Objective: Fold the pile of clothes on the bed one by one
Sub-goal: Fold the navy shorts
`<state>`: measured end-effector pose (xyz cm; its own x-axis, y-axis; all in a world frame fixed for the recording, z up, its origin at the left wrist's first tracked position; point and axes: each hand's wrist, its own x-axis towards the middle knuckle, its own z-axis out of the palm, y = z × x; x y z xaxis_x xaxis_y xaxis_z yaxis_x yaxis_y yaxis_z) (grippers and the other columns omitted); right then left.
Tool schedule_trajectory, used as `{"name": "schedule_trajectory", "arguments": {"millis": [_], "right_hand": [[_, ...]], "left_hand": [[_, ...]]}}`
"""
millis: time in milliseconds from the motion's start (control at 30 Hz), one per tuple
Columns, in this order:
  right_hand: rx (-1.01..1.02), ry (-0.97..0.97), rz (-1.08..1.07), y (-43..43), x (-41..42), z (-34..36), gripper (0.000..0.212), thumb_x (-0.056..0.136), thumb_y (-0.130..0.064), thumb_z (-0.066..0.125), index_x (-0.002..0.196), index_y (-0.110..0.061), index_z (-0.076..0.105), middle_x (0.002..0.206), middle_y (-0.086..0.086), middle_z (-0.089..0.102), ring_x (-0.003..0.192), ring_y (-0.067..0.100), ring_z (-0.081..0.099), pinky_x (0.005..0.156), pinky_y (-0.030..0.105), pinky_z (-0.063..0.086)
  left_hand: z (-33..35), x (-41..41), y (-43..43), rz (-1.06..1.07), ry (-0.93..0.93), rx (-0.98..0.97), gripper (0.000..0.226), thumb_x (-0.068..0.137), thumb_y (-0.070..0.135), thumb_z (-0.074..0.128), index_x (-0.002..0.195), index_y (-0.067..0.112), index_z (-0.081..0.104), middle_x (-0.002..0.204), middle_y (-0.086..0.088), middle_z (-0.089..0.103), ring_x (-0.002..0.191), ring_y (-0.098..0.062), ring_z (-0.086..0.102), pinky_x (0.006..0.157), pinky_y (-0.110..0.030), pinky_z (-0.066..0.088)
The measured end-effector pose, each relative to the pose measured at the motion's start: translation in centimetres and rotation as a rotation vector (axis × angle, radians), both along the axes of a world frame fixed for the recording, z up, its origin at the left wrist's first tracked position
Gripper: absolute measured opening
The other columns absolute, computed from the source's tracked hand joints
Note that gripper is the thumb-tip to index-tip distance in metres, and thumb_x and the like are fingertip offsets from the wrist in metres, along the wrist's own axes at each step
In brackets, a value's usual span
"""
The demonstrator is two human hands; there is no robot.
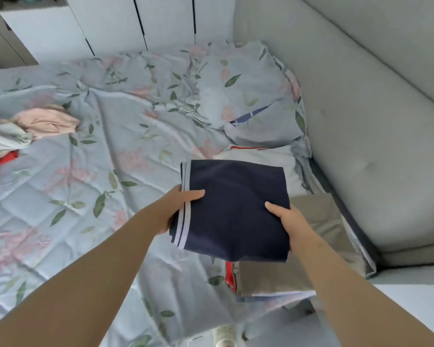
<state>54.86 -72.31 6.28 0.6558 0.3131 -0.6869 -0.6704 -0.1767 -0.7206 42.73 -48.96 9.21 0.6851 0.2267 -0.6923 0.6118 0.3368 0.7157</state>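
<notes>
Head view: the bed (90, 221), covered in a pale blue sheet printed with leaves and pink flowers, is filling the field behind and to the left of the navy garment (236, 211), the landmark for this legend. A grey padded panel (373, 126) is running along the right of the navy garment, and white cupboard doors (115, 28) are standing far beyond it. A pillow (251, 96) in the same floral print is lying beyond the navy garment, toward the panel. The navy garment itself, folded into a rough square with two pale stripes along its left edge, is being held over the right side of the bed. A folded khaki garment (273, 279) is lying beneath its near edge (whether the two are touching cannot be told). A folded white garment (268, 159) with red trim is lying just beyond its far edge. The unfolded pile (28, 131) (pink, pale grey and red pieces) is lying well apart, far to the left of the navy garment. The left hand (178, 209) is gripping the striped left edge, thumb lying on top and fingers hidden beneath. The right hand (290, 219) is gripping the right edge likewise, thumb on top, fingers out of sight under the cloth.
</notes>
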Motion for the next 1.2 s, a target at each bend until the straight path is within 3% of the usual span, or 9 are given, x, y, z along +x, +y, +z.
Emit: {"name": "schedule_trajectory", "arguments": {"millis": [200,433,533,633,733,900,1067,1100,1200], "right_hand": [[-0.014,-0.016,-0.096,0.3,7.5,-0.3,0.033,0.083,-0.027,0.07,0.115,-0.02,0.064,0.101,0.003,0.072,0.092,0.027,0.068,0.073,0.036,0.054],[0.143,-0.1,-0.42,2.1,12.8,0.1,0.042,0.086,-0.025,0.068,0.126,-0.021,0.057,0.114,0.001,0.068,0.097,0.025,0.067,0.079,0.041,0.056],[0.208,0.005,-0.532,4.3,11.3,-1.7,0.034,0.089,-0.019,0.065,0.121,-0.026,0.055,0.121,-0.002,0.064,0.104,0.021,0.064,0.084,0.04,0.055],[-0.067,0.33,-0.23,5.6,8.1,-4.2,0.035,0.091,-0.02,0.062,0.124,-0.017,0.049,0.121,0.01,0.056,0.101,0.026,0.059,0.078,0.039,0.051],[-0.3,0.417,-0.058,5.3,6.9,-5.8,0.031,0.091,-0.023,0.061,0.117,-0.013,0.049,0.112,0.01,0.053,0.083,0.023,0.057,0.075,0.037,0.051],[-0.378,0.274,-0.018,6.1,7.4,-5.8,0.015,0.092,-0.021,0.055,0.105,-0.013,0.051,0.092,0.004,0.053,0.07,0.017,0.052,0.068,0.033,0.049],[-0.427,-0.007,0.195,9.3,6.3,-4.1,0.016,0.086,-0.01,0.052,0.091,0.005,0.05,0.078,0.007,0.036,0.072,0.022,0.033,0.062,0.031,0.031],[-0.437,-0.062,0.247,10.1,5.7,-3.4,0.01,0.083,-0.007,0.05,0.078,-0.003,0.044,0.076,0.007,0.032,0.071,0.021,0.029,0.063,0.03,0.027],[-0.446,-0.23,0.415,12.5,3.1,-2.0,0.033,0.08,-0.006,0.048,0.065,-0.018,0.022,0.064,0.0,0.021,0.058,0.017,0.017,0.052,0.025,0.019]], "left_hand": [[-0.3,7.2,1.0,-0.064,0.03,-0.123,0.058,0.067,0.006,0.073,0.119,0.028,0.056,0.106,-0.001,0.072,0.093,-0.024,0.07,0.067,-0.035,0.056],[-0.3,18.0,1.8,0.314,-0.256,-0.002,0.055,0.079,0.006,0.072,0.13,0.013,0.05,0.124,-0.011,0.061,0.106,-0.027,0.063,0.08,-0.037,0.054],[-2.0,19.8,1.2,0.484,-0.227,-0.043,0.07,0.083,0.009,0.069,0.141,0.018,0.031,0.128,-0.005,0.053,0.108,-0.022,0.058,0.086,-0.037,0.05],[-4.9,18.9,0.0,0.342,0.038,0.043,0.073,0.087,0.019,0.067,0.144,0.026,0.023,0.124,0.001,0.041,0.107,-0.021,0.045,0.091,-0.037,0.041],[-6.9,16.9,-0.3,0.222,0.158,0.121,0.058,0.088,0.017,0.065,0.138,0.019,0.036,0.107,0.001,0.052,0.093,-0.018,0.052,0.083,-0.034,0.043],[-8.1,14.4,0.2,0.04,0.212,0.324,0.048,0.088,0.016,0.062,0.132,0.017,0.045,0.119,-0.006,0.055,0.097,-0.022,0.053,0.085,-0.033,0.045],[-6.6,10.9,1.8,-0.231,0.209,0.696,0.041,0.09,0.025,0.059,0.129,0.02,0.048,0.125,-0.002,0.054,0.098,-0.019,0.053,0.078,-0.027,0.044],[-6.2,10.1,2.2,-0.288,0.213,0.753,0.04,0.091,0.026,0.057,0.13,0.021,0.047,0.127,-0.001,0.053,0.102,-0.02,0.054,0.079,-0.028,0.046],[-4.6,6.6,4.1,-0.41,0.212,0.876,0.041,0.093,0.026,0.053,0.133,0.021,0.044,0.131,-0.002,0.052,0.112,-0.021,0.053,0.086,-0.033,0.05]]}}
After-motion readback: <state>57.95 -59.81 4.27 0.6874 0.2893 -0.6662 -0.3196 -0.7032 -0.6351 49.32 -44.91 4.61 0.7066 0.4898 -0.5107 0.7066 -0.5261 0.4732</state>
